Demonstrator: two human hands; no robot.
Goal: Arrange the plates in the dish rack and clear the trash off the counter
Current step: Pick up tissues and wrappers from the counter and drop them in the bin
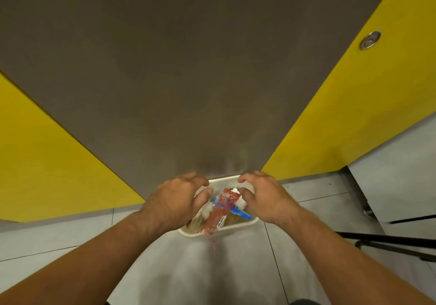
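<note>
White tray (195, 234) lies between left fingers (204, 195) and right fingers (245, 193), perhaps touching.

This looks like the kitchen or pantry corner of a shared, modern building rather than a private home, though the steep downward view shows little of the room. The floor (70, 234) is laid with large pale grey tiles with thin joints. Glossy yellow panels (47, 163) stand on both sides of a plain grey-brown wall (188, 68). One of them carries a round metal fitting (370, 40), perhaps a lock or a recessed pull. At the right are flat grey cabinet fronts (401, 186) with dark gaps like those between drawers, and black metal bars (389, 238) near the floor. A white bin (195, 235) at the foot of the wall holds a red wrapper (219, 215) and crumpled paper.
</note>
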